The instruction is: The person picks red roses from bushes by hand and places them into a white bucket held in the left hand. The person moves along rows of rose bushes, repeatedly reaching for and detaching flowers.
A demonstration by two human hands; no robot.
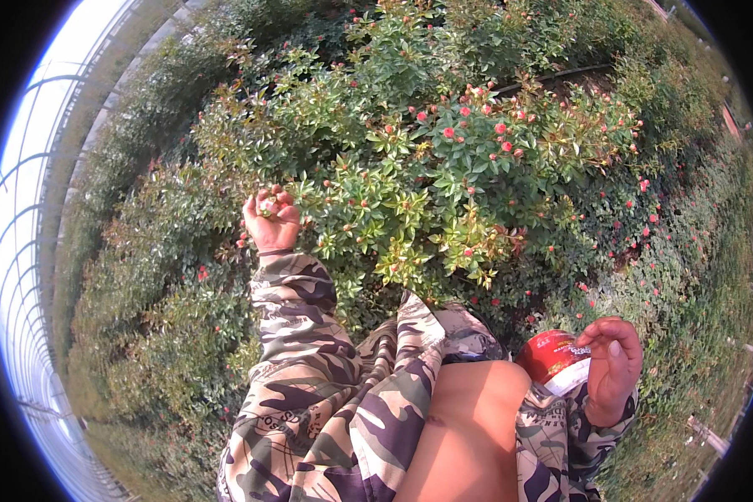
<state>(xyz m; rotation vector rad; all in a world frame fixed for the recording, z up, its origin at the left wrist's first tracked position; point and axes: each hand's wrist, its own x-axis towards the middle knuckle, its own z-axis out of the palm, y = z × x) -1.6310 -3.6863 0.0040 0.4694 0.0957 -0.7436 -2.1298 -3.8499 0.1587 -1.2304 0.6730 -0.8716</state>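
My left hand (272, 223) is raised palm up at the left, its fingers curled around several small pinkish-green rosebuds (267, 206). Leafy rose bushes (376, 207) spread out before me, dotted with red and pink buds; a cluster of pink-red roses (500, 128) blooms to the upper right. My right hand (614, 370) is low at the right with bent fingers, and nothing shows in it. Beside and partly behind its fingertips is a red container (551, 356) with a white lower part and printed writing. Both sleeves are camouflage cloth.
More rose plants (652, 232) with scattered red blooms stretch to the right. At the far left rises the curved metal frame of a greenhouse (28, 213). A thin dark pipe or rod (555, 75) lies among the upper bushes. Grass (671, 445) covers ground at the lower right.
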